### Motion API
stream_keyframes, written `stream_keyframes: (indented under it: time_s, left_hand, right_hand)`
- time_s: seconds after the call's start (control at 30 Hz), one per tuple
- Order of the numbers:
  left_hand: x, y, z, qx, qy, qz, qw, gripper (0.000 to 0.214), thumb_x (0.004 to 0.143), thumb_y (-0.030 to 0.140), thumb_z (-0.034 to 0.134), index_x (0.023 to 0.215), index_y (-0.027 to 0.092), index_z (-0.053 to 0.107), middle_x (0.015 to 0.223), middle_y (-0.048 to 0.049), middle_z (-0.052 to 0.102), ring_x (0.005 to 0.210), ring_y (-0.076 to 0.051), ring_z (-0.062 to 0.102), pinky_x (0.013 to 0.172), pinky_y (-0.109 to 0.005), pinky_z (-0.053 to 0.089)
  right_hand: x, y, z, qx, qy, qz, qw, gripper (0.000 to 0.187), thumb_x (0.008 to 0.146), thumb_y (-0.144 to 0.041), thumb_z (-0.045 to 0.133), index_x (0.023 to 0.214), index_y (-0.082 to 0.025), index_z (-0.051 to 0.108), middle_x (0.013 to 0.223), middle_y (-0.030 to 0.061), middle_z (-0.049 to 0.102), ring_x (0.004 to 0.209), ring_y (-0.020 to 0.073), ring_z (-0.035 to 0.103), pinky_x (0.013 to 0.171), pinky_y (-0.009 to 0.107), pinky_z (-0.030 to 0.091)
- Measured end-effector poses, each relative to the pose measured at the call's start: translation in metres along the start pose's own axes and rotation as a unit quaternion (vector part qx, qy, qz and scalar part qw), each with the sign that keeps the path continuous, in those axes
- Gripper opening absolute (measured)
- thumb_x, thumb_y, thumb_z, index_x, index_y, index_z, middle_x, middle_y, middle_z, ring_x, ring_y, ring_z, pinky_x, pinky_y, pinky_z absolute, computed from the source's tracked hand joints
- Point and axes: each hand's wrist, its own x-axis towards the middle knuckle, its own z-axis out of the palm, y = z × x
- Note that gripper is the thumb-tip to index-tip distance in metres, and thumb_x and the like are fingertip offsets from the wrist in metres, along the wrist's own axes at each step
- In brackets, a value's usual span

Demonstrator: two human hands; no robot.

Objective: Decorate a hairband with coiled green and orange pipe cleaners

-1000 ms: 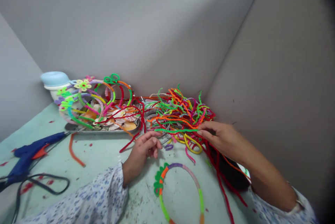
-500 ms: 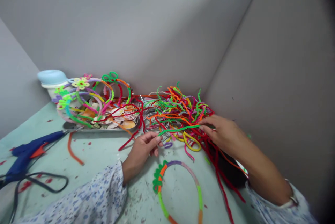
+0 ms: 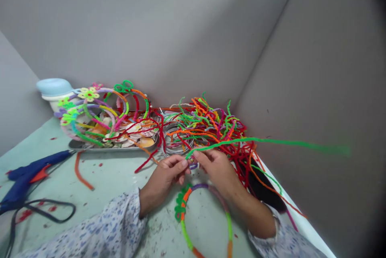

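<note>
A long green pipe cleaner (image 3: 256,139) stretches from my fingertips out to the right, its far end blurred. My left hand (image 3: 165,173) pinches it close to its near end. Just beside, my right hand (image 3: 217,169) has thumb and finger closed on the same pipe cleaner. Below both hands a multicoloured headband (image 3: 230,226) wrapped in pipe cleaner lies on the table, with green scalloped loops (image 3: 180,205) on its left side. Behind my hands spreads a tangled pile of pipe cleaners (image 3: 211,123), red, orange, green and pink.
A metal tray (image 3: 111,150) of seashells stands at the back left, with several finished headbands (image 3: 120,101) on it. Behind it is a container with a light-blue lid (image 3: 54,86). A blue glue gun (image 3: 39,165) and its cord lie left. Grey walls close in the back and right.
My right hand has moved left, close to my left hand. The green pipe cleaner is now free of the pile and extends right. My left hand has barely moved.
</note>
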Motion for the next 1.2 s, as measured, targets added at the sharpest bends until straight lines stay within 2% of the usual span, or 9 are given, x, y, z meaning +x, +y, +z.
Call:
stream_keyframes:
  time_s: [0.2, 0.37, 0.53, 0.8, 0.93, 1.0, 1.1, 1.2]
  left_hand:
    - [-0.002, -0.004, 0.000, 0.085, -0.034, 0.002, 0.996, 0.027, 0.080, 0.040, 0.058, 0.073, 0.013, 0.061, 0.068, -0.0033, 0.061, 0.047, -0.007, 0.047, 0.047, -0.020, 0.031]
    - [-0.002, -0.003, 0.002, 0.056, -0.052, -0.016, 0.997, 0.027, 0.083, 0.040, 0.053, 0.076, 0.015, 0.058, 0.062, -0.0006, 0.057, 0.045, -0.007, 0.044, 0.046, -0.020, 0.030]
    - [-0.003, -0.001, 0.002, 0.062, -0.055, -0.026, 0.996, 0.026, 0.082, 0.038, 0.053, 0.068, 0.016, 0.054, 0.054, 0.0025, 0.047, 0.044, -0.007, 0.036, 0.043, -0.020, 0.022]
    - [-0.005, 0.016, 0.002, 0.107, -0.107, -0.020, 0.988, 0.027, 0.078, 0.033, 0.057, 0.058, 0.017, 0.052, 0.053, 0.0028, 0.042, 0.047, -0.009, 0.031, 0.045, -0.022, 0.020]
    - [-0.005, 0.009, -0.001, 0.043, -0.112, -0.043, 0.992, 0.026, 0.081, 0.036, 0.055, 0.064, 0.016, 0.053, 0.053, 0.0030, 0.044, 0.044, -0.007, 0.033, 0.043, -0.021, 0.019]
    - [-0.004, 0.005, -0.003, 0.004, -0.130, -0.056, 0.990, 0.025, 0.082, 0.036, 0.054, 0.070, 0.015, 0.054, 0.057, 0.0014, 0.049, 0.045, -0.007, 0.038, 0.045, -0.020, 0.025]
    - [-0.003, 0.002, -0.005, -0.036, -0.133, -0.046, 0.989, 0.019, 0.083, 0.033, 0.055, 0.081, 0.014, 0.056, 0.064, 0.0008, 0.050, 0.049, -0.007, 0.043, 0.049, -0.020, 0.031]
    - [-0.002, 0.001, -0.006, -0.030, -0.122, -0.034, 0.992, 0.017, 0.081, 0.029, 0.060, 0.086, 0.014, 0.058, 0.065, 0.0017, 0.049, 0.051, -0.006, 0.043, 0.051, -0.020, 0.033]
  right_hand:
    - [0.004, 0.010, 0.001, 0.052, 0.034, 0.002, 0.998, 0.027, 0.077, -0.038, 0.059, 0.089, -0.016, 0.067, 0.056, -0.0027, 0.054, 0.052, 0.0123, 0.048, 0.048, 0.024, 0.036]
    - [0.005, 0.014, 0.001, 0.052, 0.041, -0.007, 0.998, 0.027, 0.078, -0.043, 0.058, 0.069, -0.017, 0.063, 0.057, -0.0032, 0.053, 0.052, 0.0111, 0.046, 0.051, 0.024, 0.035]
    - [0.004, 0.013, -0.003, 0.038, 0.040, -0.002, 0.998, 0.031, 0.078, -0.043, 0.058, 0.062, -0.017, 0.057, 0.053, -0.0049, 0.046, 0.050, 0.0099, 0.040, 0.049, 0.023, 0.032]
    - [0.004, 0.007, -0.015, 0.053, -0.019, 0.007, 0.998, 0.030, 0.078, -0.043, 0.059, 0.061, -0.018, 0.054, 0.051, -0.0063, 0.043, 0.045, 0.0085, 0.035, 0.047, 0.023, 0.031]
    - [0.004, 0.002, -0.017, 0.041, -0.036, 0.011, 0.998, 0.031, 0.078, -0.044, 0.058, 0.062, -0.018, 0.055, 0.050, -0.0064, 0.044, 0.045, 0.0085, 0.036, 0.049, 0.023, 0.031]
    - [0.004, 0.002, -0.016, 0.018, -0.034, 0.005, 0.999, 0.031, 0.078, -0.043, 0.058, 0.061, -0.018, 0.055, 0.051, -0.0062, 0.045, 0.047, 0.0086, 0.036, 0.050, 0.024, 0.032]
    - [0.003, 0.004, -0.011, -0.013, -0.016, -0.008, 1.000, 0.029, 0.077, -0.042, 0.057, 0.062, -0.017, 0.057, 0.055, -0.0043, 0.048, 0.051, 0.0100, 0.040, 0.052, 0.025, 0.033]
    - [0.002, 0.006, -0.007, -0.028, -0.008, -0.009, 1.000, 0.027, 0.076, -0.041, 0.057, 0.063, -0.016, 0.058, 0.058, -0.0025, 0.051, 0.055, 0.0114, 0.043, 0.053, 0.025, 0.034]
